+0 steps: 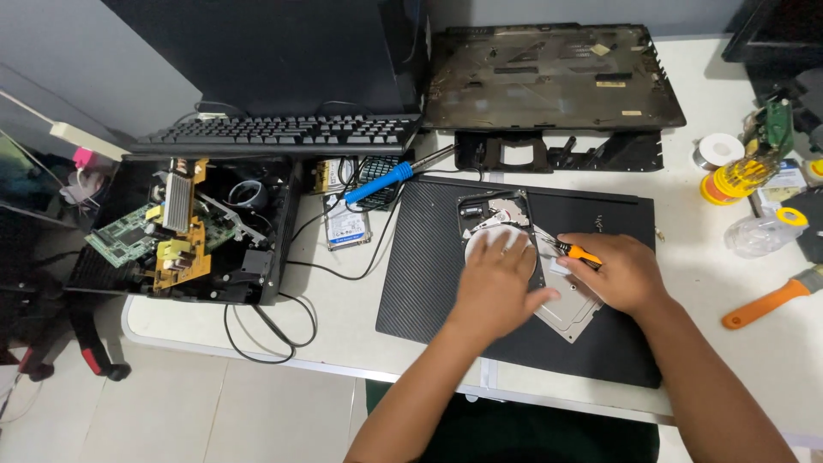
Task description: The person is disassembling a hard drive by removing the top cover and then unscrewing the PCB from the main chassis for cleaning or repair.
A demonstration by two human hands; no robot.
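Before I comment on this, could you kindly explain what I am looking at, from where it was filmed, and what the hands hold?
This is a single view from a camera worn on a person's head, looking down at their own two bare hands over a white table. The left hand lies flat on the shiny disc of an opened hard drive, which rests on a closed black laptop. The right hand holds a small orange-handled screwdriver, its tip at the drive. Around them lie a black keyboard, an opened box of circuit boards, a blue-handled soldering iron and a second hard drive.
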